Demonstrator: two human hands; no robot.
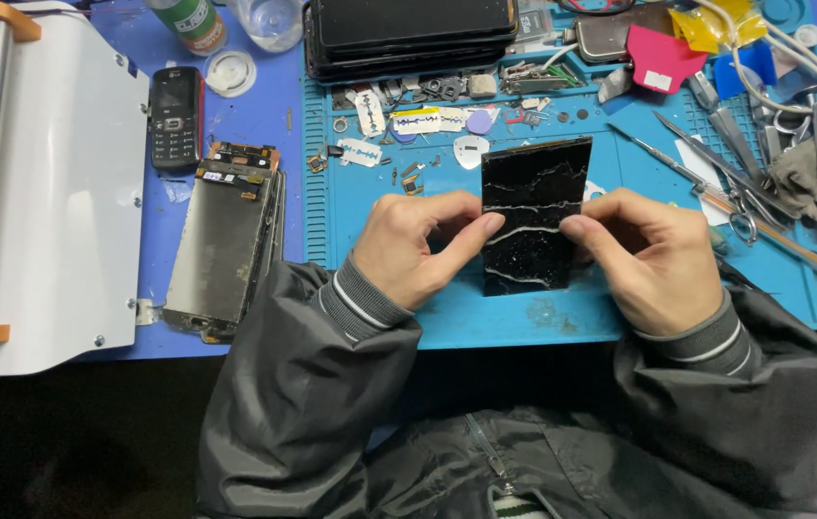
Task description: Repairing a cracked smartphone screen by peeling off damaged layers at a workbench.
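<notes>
Dark jacket sleeves lead up to both hands, left hand (418,245) and right hand (644,255), fingers closed pinching the cracked black screen panel (532,216) by its edges above the blue mat (524,322), seemingly mid-inspection, needing gentle grip.

A cracked black screen panel (533,213) stands pinched between both hands above the blue mat. A stripped display (219,245) lies left, beside a dark-screened keypad phone (175,116). A green-labelled bottle (191,23) stands behind.

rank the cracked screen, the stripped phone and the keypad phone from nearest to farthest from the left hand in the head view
1. cracked screen, held by the left hand, just right of it
2. stripped phone, to its left on the table
3. keypad phone, farther up-left
</notes>
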